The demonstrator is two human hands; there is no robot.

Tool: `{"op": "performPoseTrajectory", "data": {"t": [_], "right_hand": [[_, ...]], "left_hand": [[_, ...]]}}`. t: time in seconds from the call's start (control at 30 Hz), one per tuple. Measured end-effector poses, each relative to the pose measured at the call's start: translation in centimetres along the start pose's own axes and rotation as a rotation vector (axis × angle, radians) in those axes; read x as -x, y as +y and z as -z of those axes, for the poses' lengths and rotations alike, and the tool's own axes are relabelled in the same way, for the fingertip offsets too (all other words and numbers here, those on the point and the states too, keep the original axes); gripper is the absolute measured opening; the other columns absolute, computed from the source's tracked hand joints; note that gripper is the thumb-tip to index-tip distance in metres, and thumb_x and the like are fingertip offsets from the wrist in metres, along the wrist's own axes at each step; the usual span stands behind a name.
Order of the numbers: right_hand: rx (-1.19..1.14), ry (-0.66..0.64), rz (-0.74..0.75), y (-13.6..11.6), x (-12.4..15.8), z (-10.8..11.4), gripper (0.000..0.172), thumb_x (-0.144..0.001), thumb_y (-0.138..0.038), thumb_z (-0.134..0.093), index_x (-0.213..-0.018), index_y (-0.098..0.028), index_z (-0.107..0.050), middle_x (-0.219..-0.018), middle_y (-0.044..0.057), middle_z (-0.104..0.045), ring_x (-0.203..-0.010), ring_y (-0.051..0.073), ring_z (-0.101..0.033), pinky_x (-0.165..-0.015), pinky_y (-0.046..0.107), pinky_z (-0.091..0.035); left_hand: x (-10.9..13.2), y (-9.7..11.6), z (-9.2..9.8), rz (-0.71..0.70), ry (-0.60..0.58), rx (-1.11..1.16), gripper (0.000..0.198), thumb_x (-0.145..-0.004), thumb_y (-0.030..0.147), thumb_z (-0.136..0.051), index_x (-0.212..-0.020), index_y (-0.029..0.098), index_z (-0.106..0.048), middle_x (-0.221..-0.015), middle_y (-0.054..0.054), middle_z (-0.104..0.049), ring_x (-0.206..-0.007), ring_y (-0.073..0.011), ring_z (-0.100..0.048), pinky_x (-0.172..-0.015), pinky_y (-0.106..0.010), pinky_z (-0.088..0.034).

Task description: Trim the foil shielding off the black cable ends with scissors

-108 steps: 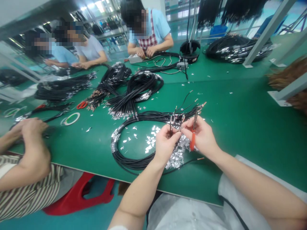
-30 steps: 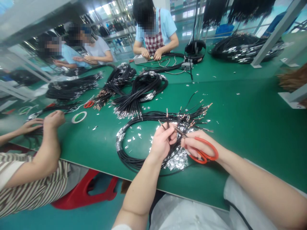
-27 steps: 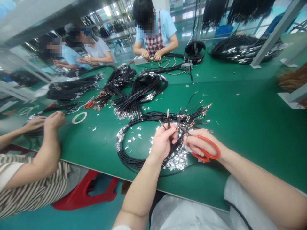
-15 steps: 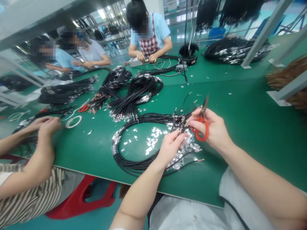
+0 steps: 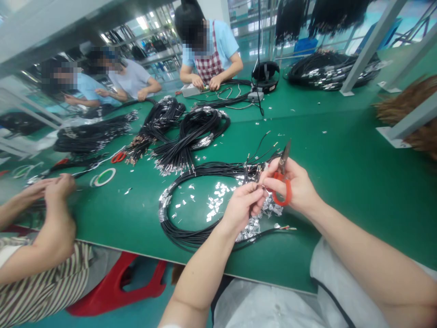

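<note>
Green bench mat (image 5: 344, 191): L hand (image 5: 243, 208) pinches black wire ends (image 5: 258, 175) tight; R hand (image 5: 292, 184) firmly holds red scissors (image 5: 282, 187), blades near-shut. Slip could nick wires.

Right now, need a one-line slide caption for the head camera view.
Right hand holds red-handled scissors over a black cable coil; left hand pinches the cable ends.

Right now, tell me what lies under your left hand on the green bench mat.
Under the left hand, silver foil scraps and the black cable coil show on the green bench mat. Whatever lies directly beneath the palm is covered by the hand.
</note>
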State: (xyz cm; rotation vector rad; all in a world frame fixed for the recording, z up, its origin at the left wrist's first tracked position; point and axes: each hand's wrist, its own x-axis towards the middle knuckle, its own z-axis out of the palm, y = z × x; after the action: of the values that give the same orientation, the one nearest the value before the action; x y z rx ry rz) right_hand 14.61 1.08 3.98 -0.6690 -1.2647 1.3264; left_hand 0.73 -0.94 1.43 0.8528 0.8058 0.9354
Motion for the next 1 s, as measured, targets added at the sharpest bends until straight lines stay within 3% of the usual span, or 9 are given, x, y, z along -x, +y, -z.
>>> {"op": "performPoseTrajectory", "data": {"t": [0.1, 0.23, 0.37, 0.53, 0.8, 1.0], "right_hand": [[-0.127, 0.007, -0.058, 0.3, -0.1, -0.1, 0.026, -0.068, -0.021, -0.073, -0.08, -0.022, -0.049, -0.068, -0.003, -0.066, -0.053, 0.01, -0.058, -0.051, 0.024, -0.049], [-0.198, 0.123, -0.085, 1.3, -0.4, -0.2, 0.029, -0.066, -0.02, -0.074, -0.085, -0.022, -0.051, -0.073, -0.002, -0.068, -0.058, 0.01, -0.062, -0.06, 0.025, -0.052], [-0.09, 0.214, -0.033, 1.8, -0.2, -0.5, 0.03, -0.065, -0.02, -0.075, -0.086, -0.021, -0.054, -0.076, -0.002, -0.067, -0.069, 0.012, -0.064, -0.07, 0.028, -0.053], [0.068, 0.266, 0.035, 1.3, 0.3, -1.0, 0.024, -0.068, -0.019, -0.074, -0.081, -0.021, -0.053, -0.073, -0.003, -0.064, -0.068, 0.011, -0.062, -0.07, 0.027, -0.052], [-0.084, 0.184, -0.112, 1.0, 0.3, -1.3, 0.03, -0.067, -0.02, -0.071, -0.078, -0.022, -0.043, -0.068, -0.005, -0.062, -0.053, 0.01, -0.058, -0.053, 0.025, -0.048], [0.282, 0.225, 0.01, 0.5, 0.5, -1.1, 0.02, -0.072, -0.026, -0.066, -0.077, -0.021, -0.048, -0.07, -0.002, -0.06, -0.063, 0.013, -0.057, -0.062, 0.028, -0.047]], "left_hand": [[0.1, 0.4, 0.1, 0.047, -0.072, 0.071, 0.021, -0.074, 0.032, -0.064, -0.072, 0.013, -0.056, -0.049, 0.004, -0.046, -0.037, -0.0042, -0.036, -0.035, -0.018, -0.021], [0.0, 0.8, 0.0, -0.092, 0.047, 0.04, 0.019, -0.072, 0.029, -0.066, -0.075, 0.014, -0.054, -0.059, 0.004, -0.051, -0.038, -0.0018, -0.035, -0.034, -0.016, -0.019], [-0.2, 0.6, -0.4, -0.202, 0.155, -0.027, 0.024, -0.071, 0.03, -0.068, -0.07, 0.015, -0.05, -0.057, 0.006, -0.046, -0.037, -0.0005, -0.032, -0.034, -0.016, -0.016], [-0.2, 0.2, -0.7, -0.22, 0.218, -0.004, 0.025, -0.069, 0.032, -0.07, -0.072, 0.015, -0.051, -0.054, 0.007, -0.041, -0.036, -0.0005, -0.031, -0.034, -0.015, -0.017], [0.0, 0.2, 0.2, 0.002, -0.025, 0.137, 0.025, -0.07, 0.032, -0.068, -0.071, 0.012, -0.054, -0.054, 0.005, -0.046, -0.034, -0.0005, -0.032, -0.034, -0.016, -0.015], [0.0, 0.3, -0.4, -0.172, 0.195, 0.038, 0.029, -0.063, 0.03, -0.075, -0.076, 0.017, -0.052, -0.052, 0.009, -0.044, -0.032, -0.0004, -0.031, -0.032, -0.015, -0.018]]}}
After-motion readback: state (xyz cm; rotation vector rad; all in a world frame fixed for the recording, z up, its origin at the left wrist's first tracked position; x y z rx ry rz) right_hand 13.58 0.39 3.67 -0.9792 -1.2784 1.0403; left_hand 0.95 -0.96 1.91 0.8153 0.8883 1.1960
